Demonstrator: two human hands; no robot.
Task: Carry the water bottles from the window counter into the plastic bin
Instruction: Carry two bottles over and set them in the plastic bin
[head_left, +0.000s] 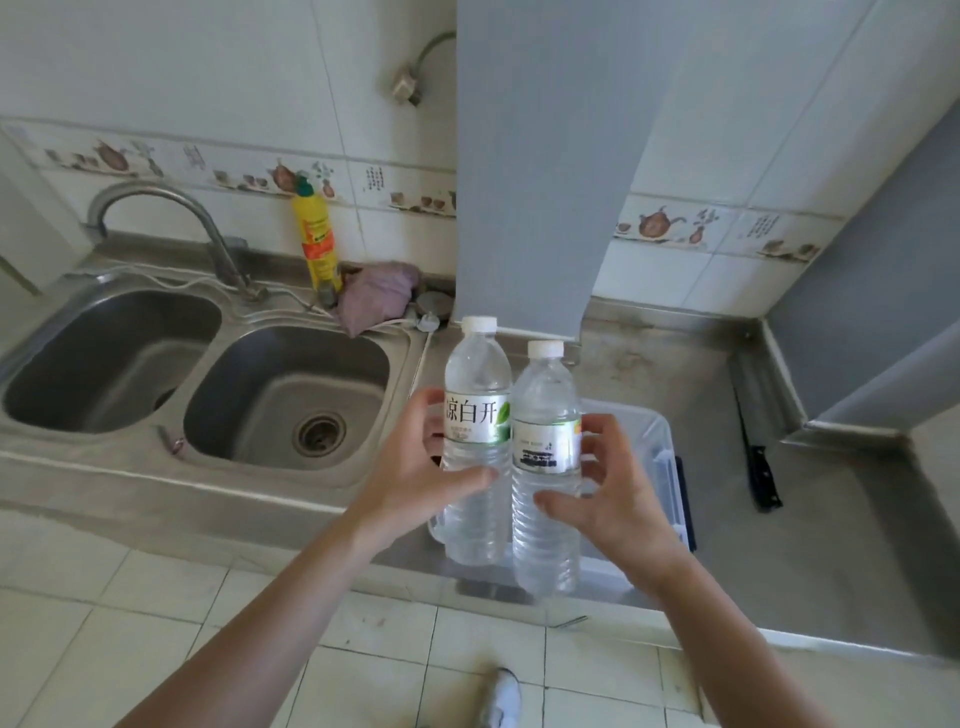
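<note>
Stainless steel runs across everything in front of you: the long surface (810, 467) with its double sink (208, 389) on your left, and on the stretch to the right of the basins sits the clear plastic bin (652, 436), open at the top, with a dark-handled knife (761, 467) lying well apart from it further right. You are in the carrying step, at its very end: both water bottles are upright and side by side in the air, directly in front of and above the bin, their sides just touching or nearly so. Your left hand (415, 467) wraps the taller-looking bottle with the green leaf label (478, 421), thumb across its front below the label and fingers round the far side. Your right hand (618, 493) holds the second bottle (545, 467) by its lower half, thumb in front and fingers curled round the right side at the label. Both white caps are on. What the next move seems to call for is lowering the pair straight down into the bin, or tipping them to lie flat if it proves too shallow for them to stand; you cannot tell its depth from here, since the bottles and your hands cover most of it. Keep them clear of the near rim as they go down, and let go only once each bottom rests on the floor of the bin.
</note>
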